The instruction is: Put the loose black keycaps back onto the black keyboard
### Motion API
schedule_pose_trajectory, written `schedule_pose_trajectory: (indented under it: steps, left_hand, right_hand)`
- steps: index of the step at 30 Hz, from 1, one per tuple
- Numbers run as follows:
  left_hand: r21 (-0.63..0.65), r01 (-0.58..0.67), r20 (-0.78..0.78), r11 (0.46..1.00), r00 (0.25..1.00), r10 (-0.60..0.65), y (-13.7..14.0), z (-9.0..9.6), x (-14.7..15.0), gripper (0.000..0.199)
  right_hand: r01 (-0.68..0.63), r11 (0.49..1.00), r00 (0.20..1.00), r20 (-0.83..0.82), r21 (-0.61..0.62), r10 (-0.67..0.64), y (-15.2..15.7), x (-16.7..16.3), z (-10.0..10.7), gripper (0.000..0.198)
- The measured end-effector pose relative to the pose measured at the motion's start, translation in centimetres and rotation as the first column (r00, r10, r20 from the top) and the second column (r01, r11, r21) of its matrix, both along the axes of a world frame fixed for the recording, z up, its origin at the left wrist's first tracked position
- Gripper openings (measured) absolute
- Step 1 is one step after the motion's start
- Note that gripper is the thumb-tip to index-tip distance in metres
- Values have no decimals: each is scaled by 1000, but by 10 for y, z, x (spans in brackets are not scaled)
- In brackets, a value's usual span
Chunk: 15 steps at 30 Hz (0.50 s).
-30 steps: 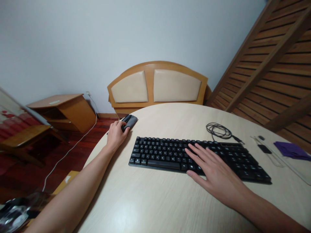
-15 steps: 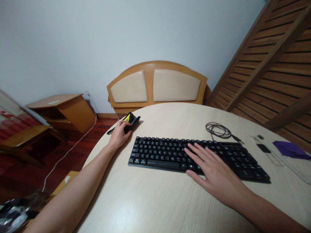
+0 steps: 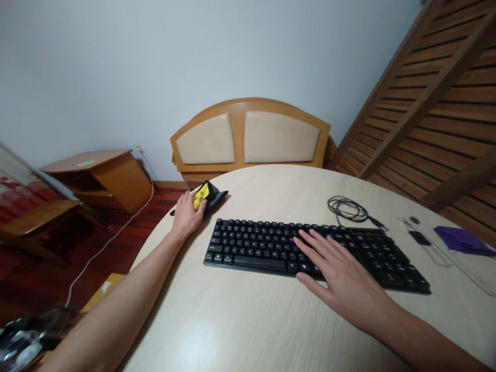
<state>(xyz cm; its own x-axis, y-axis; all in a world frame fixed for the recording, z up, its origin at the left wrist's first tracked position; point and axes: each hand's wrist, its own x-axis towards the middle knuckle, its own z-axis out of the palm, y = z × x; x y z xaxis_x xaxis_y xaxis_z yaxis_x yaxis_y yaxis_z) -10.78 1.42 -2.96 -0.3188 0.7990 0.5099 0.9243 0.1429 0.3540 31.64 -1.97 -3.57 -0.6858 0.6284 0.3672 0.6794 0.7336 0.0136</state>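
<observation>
The left hand (image 3: pixel 186 216) is narrow, with the thumb and the fingers closed on a black case (image 3: pixel 217 198) that has a yellow part (image 3: pixel 200 196). This case lies at the far left border of the round table (image 3: pixel 217 315); I cannot tell if some of it passes over the edge. The right hand (image 3: pixel 343 271) is wide and flat, its fingers a little apart, and it lies over the middle of the black keyboard (image 3: pixel 251 248), with the thumb at the front edge; I cannot tell if any key is pressed. Between the case and the keyboard there is only a narrow strip of table, but the room is wide in front of the keyboard and also behind it. On the right side, a coiled black cable (image 3: pixel 349 207) is just behind the keyboard, and a purple cloth (image 3: pixel 463 240) lies farther right, well apart from both hands.
</observation>
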Motion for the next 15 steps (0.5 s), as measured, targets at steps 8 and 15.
schedule_pose_trajectory:
  steps: [8,15]
  left_hand:
    - [-14,-66,94,998,993,67,7,-10,-26,51]
    - [47,168,15,985,985,-169,2,0,-14,37]
  right_hand:
    - [-7,999,1000,-25,-35,6,0,-1,0,63]
    - [-3,1000,1000,-12,-13,3,0,0,0,63]
